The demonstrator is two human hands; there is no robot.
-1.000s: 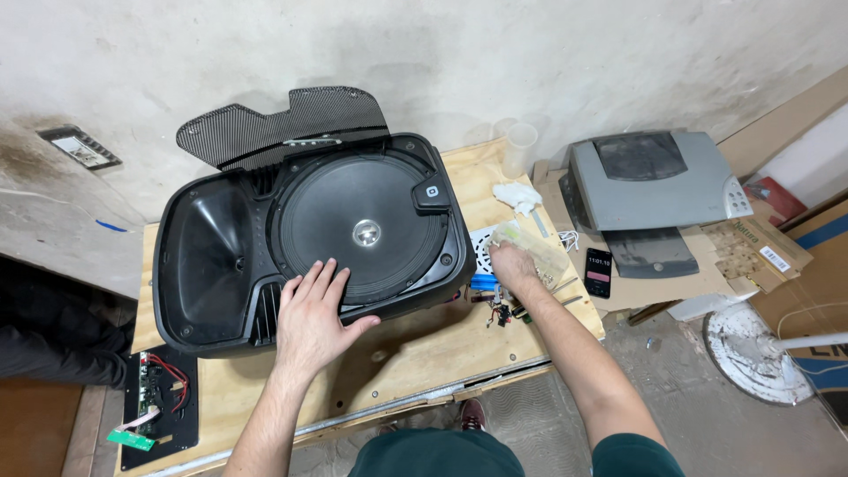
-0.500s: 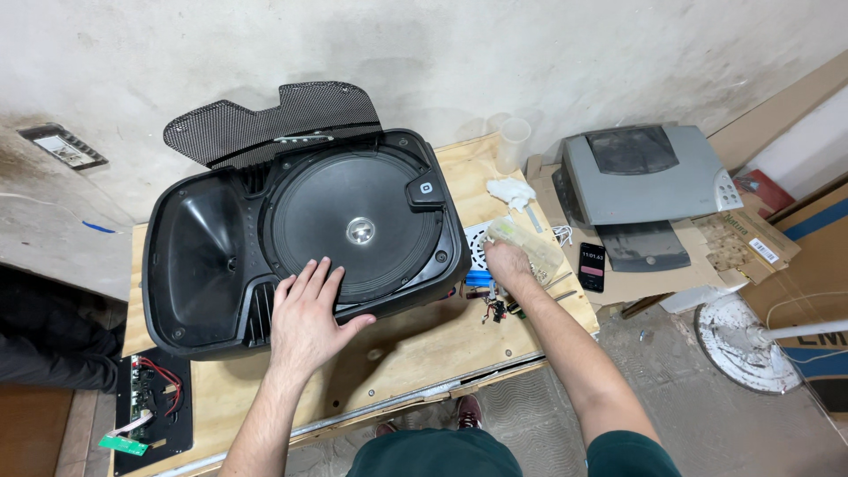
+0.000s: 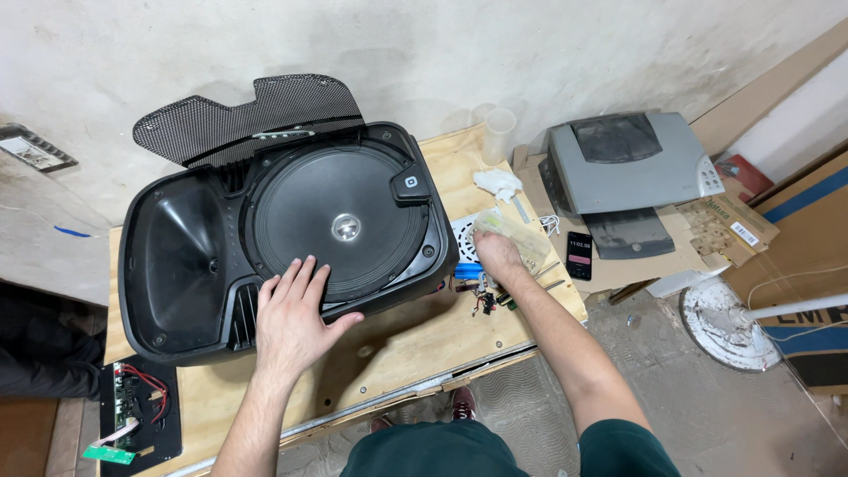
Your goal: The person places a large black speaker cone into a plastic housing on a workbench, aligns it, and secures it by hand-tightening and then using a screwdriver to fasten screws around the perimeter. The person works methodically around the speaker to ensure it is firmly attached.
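1. Head view: black speaker cabinet lies face up on the plywood desk, its round cone and horn opening uncovered.
2. Behind the cabinet, its perforated black grille leans against the wall.
3. On the cabinet's near rim, the left hand rests flat, fingers spread across the cone's edge, palm down, holding nothing.
4. Just right of the cabinet, the right hand presses on a clear plastic bag; its fingers curl over the bag, though whether they grip it I cannot tell.
5. Beside that hand, between it and the cabinet, small loose parts lie on the desk.
6. Farther right of the cabinet sits a grey printer, with a phone in front of it.
7. Near the cabinet's lower left corner lies a circuit board with red wires.
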